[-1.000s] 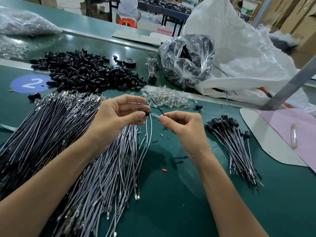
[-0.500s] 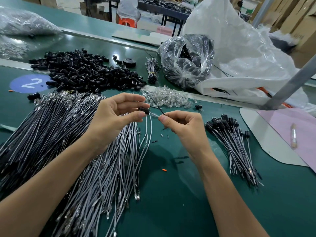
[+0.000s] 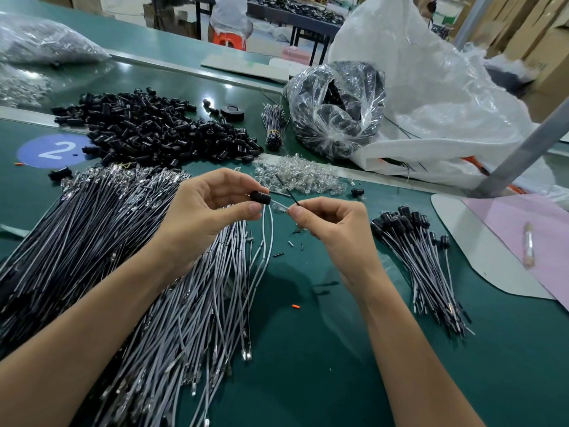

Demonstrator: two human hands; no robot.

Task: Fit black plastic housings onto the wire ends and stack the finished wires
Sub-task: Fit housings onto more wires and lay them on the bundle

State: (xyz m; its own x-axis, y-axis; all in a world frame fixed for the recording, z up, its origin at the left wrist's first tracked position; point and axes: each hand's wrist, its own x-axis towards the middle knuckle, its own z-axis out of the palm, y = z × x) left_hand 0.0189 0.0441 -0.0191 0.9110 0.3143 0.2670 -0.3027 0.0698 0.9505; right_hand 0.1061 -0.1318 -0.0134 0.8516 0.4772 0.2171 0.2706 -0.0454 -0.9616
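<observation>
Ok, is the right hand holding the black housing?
No, the left hand pinches the black housing, while the right hand pinches the clear piece beside it.

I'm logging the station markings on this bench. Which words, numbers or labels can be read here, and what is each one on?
"2": a white numeral on the blue circle, which lies flat on the green table at the left.
Cardboard boxes, top right: faint dark print, too blurred to read.
Nothing else legible.
</observation>
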